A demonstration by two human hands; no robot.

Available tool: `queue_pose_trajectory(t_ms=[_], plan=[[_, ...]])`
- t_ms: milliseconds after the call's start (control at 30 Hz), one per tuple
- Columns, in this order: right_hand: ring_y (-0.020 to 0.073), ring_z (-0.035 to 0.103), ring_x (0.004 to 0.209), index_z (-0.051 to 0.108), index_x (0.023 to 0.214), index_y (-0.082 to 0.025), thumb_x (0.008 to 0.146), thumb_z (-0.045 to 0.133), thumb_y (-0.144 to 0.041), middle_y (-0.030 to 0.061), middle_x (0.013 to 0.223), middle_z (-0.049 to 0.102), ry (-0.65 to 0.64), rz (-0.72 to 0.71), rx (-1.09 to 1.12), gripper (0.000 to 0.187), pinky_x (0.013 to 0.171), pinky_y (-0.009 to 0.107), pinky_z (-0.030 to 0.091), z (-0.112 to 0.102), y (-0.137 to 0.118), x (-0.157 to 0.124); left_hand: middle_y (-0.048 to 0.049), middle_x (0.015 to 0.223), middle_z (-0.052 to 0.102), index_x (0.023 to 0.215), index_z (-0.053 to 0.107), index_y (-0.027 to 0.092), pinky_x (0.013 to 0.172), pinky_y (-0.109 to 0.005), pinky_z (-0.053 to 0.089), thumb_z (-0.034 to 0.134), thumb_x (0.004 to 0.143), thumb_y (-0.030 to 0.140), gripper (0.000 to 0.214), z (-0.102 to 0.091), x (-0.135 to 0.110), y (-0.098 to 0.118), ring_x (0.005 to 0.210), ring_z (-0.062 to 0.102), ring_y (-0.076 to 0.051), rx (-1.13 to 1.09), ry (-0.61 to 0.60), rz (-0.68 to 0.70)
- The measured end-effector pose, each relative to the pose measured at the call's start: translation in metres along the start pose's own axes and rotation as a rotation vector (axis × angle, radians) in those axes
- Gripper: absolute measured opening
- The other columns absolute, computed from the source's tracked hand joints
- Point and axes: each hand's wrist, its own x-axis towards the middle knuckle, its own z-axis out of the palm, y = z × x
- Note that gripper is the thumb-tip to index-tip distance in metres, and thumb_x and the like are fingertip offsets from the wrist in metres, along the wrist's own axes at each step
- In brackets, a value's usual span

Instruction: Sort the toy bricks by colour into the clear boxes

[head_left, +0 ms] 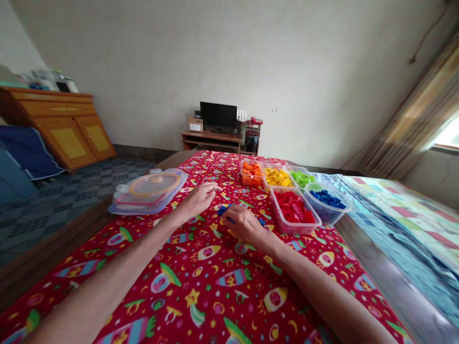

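Note:
My right hand (245, 223) is low over the cloth, its fingers curled down and closed around a blue building brick, mostly hidden by the hand. More blue building bricks (222, 209) lie just beyond its fingertips, and a few show at its right side. To the left, my left hand (201, 198) hovers above the cloth with fingers loosely stretched to the right, apart and holding nothing I can see. On the right side of the table, a clear tub of red bricks (294, 207) is nearest to my right hand, beside a round tub of blue bricks (327, 198).
Behind the red tub stand containers of orange bricks (252, 169), yellow bricks (278, 177) and green bricks (301, 179). Stacked clear lids (148, 193) lie at the left. A red patterned cloth (201, 296) covers the table. A bed (405, 210) adjoins the right side.

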Motion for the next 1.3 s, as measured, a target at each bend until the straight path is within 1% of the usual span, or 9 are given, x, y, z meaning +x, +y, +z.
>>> queue_pose_trajectory(t_ms=[133,267,433,600,800,933,1067,1167,1300], plan=[[0.0171,0.060,0.076,0.066,0.092,-0.020,0.090,0.047,-0.018,0.0058,0.081,0.068,0.223,0.225,0.082,0.019,0.073,0.026,0.042,-0.026,0.014,-0.001,-0.0086,0.108,0.070,0.101,0.068,0.020,0.097,-0.039,0.049,0.041,0.087,0.036,0.035,0.014,-0.006,-0.004,0.104,0.063,-0.023,0.012,-0.205,0.091],[0.0231,0.063,0.087,0.065,0.112,-0.016,0.087,0.050,-0.016,0.0122,0.092,0.070,0.090,0.328,-0.090,0.029,0.081,0.033,0.045,-0.036,0.029,-0.011,-0.0079,0.114,0.068,0.116,0.063,0.021,0.095,-0.035,0.050,0.045,0.086,0.032,0.036,0.026,-0.013,-0.007,0.105,0.064,-0.022,-0.018,-0.350,0.121],[0.0251,0.061,0.102,0.059,0.124,-0.014,0.083,0.057,-0.016,0.0154,0.108,0.068,-0.128,0.316,-0.170,0.041,0.090,0.035,0.045,-0.024,0.036,-0.018,-0.0093,0.131,0.059,0.131,0.053,0.021,0.107,-0.041,0.041,0.049,0.084,0.022,0.048,0.047,-0.023,-0.007,0.123,0.054,-0.023,0.013,-0.242,0.152],[0.0237,0.063,0.097,0.064,0.111,-0.009,0.085,0.047,-0.006,0.0174,0.101,0.069,-0.195,0.318,-0.195,0.031,0.088,0.033,0.046,-0.019,0.029,-0.013,-0.0083,0.114,0.068,0.118,0.062,0.021,0.099,-0.037,0.048,0.048,0.083,0.016,0.038,0.054,-0.025,-0.001,0.107,0.063,-0.021,0.006,-0.230,0.196],[0.0230,0.063,0.097,0.063,0.111,-0.008,0.088,0.054,-0.017,0.0159,0.100,0.068,-0.024,0.330,-0.196,0.026,0.087,0.031,0.046,-0.012,0.039,-0.018,-0.0062,0.106,0.072,0.105,0.066,0.021,0.091,-0.036,0.050,0.054,0.079,0.022,0.029,0.046,-0.018,0.001,0.100,0.066,-0.024,-0.091,-0.180,-0.025],[0.0217,0.062,0.095,0.064,0.107,-0.011,0.089,0.055,-0.025,0.0133,0.098,0.069,0.129,0.309,-0.140,0.025,0.086,0.030,0.044,-0.007,0.046,-0.020,-0.0077,0.090,0.073,0.107,0.065,0.015,0.073,-0.031,0.053,0.057,0.078,0.034,0.035,0.043,-0.016,0.000,0.083,0.068,-0.023,-0.342,-0.125,-0.243],[0.0184,0.061,0.085,0.066,0.094,-0.016,0.088,0.050,-0.026,0.0094,0.093,0.069,0.216,0.352,-0.019,0.020,0.079,0.026,0.041,-0.015,0.042,-0.012,-0.0036,0.076,0.070,0.105,0.065,0.014,0.057,-0.025,0.047,0.062,0.074,0.038,0.040,0.039,-0.016,0.004,0.065,0.063,-0.017,-0.565,-0.101,-0.440],[0.0142,0.056,0.066,0.063,0.075,-0.017,0.087,0.044,-0.030,0.0034,0.070,0.064,0.280,0.487,0.140,0.026,0.064,0.024,0.039,-0.026,0.036,-0.002,-0.0011,0.071,0.067,0.098,0.066,0.014,0.056,-0.023,0.045,0.062,0.073,0.038,0.034,0.037,-0.016,0.005,0.060,0.059,-0.014,-0.589,-0.102,-0.462],[0.0115,0.049,0.055,0.053,0.065,-0.019,0.080,0.043,-0.033,-0.0021,0.058,0.054,0.331,0.670,0.574,0.023,0.052,0.022,0.036,-0.033,0.030,0.006,-0.0007,0.071,0.065,0.100,0.065,0.015,0.056,-0.024,0.045,0.058,0.079,0.040,0.033,0.038,-0.017,-0.004,0.061,0.057,-0.015,-0.373,-0.108,-0.338]])
